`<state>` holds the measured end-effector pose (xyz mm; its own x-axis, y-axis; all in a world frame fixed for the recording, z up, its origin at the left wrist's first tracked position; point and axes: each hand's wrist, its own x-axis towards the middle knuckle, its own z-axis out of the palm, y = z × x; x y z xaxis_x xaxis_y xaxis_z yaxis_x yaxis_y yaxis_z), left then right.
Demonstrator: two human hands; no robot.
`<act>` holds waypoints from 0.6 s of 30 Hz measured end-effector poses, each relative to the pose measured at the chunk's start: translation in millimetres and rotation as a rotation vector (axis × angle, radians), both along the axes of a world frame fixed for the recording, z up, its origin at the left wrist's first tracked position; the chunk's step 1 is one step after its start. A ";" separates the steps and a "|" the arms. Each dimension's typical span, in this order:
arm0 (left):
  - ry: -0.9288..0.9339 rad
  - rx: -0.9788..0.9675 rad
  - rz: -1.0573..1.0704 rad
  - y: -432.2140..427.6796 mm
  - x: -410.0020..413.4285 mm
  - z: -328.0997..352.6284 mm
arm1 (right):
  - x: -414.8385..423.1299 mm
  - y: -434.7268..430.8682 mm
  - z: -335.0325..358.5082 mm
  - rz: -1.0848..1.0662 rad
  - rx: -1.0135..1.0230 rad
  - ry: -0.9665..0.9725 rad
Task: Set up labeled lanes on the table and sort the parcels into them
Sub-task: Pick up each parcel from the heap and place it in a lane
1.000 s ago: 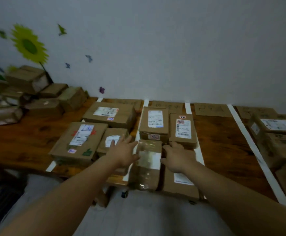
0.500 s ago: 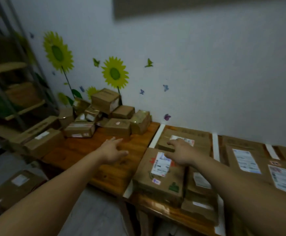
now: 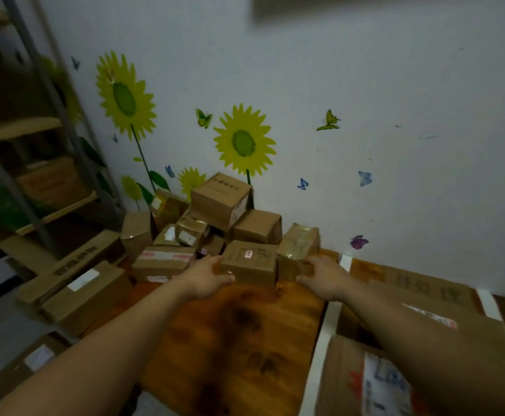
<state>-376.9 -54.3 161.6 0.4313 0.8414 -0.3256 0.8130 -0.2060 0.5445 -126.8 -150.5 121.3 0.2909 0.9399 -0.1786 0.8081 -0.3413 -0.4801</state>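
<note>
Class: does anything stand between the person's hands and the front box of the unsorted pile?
Nothing visible does. The left hand touches the front box on its left side. The right hand is at its right side, where a tape-wrapped parcel sits close beside the box.

Colour log: you look at brown cardboard on orange wood, white wall behind.
Your parcels point(image 3: 257, 226) are plain brown cardboard; the front parcel point(image 3: 249, 262) bears a small pink-and-white sticker, the low parcel point(image 3: 164, 261) beside it red-and-white bands, the nearest parcel point(image 3: 374, 382) a white label with blue print and red marks. The table point(image 3: 239, 325) is orange-brown wood grain with a dark blotch; the lane strip point(image 3: 323, 340) is white. On the white wall point(image 3: 380, 85) you have sunflowers point(image 3: 243, 142) with yellow petals and green centres, a blue butterfly point(image 3: 364, 178), a yellow-green butterfly point(image 3: 329, 120), a purple butterfly point(image 3: 358, 241).
</note>
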 end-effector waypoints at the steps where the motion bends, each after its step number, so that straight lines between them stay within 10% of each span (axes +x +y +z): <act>1: -0.009 -0.028 -0.010 17.1 7.1 -0.9 | 5.9 18.4 -4.7 -0.019 -0.010 0.024; 18: -0.187 -0.325 -0.403 182.7 213.2 -96.6 | 46.9 141.7 -94.3 -0.640 0.030 0.557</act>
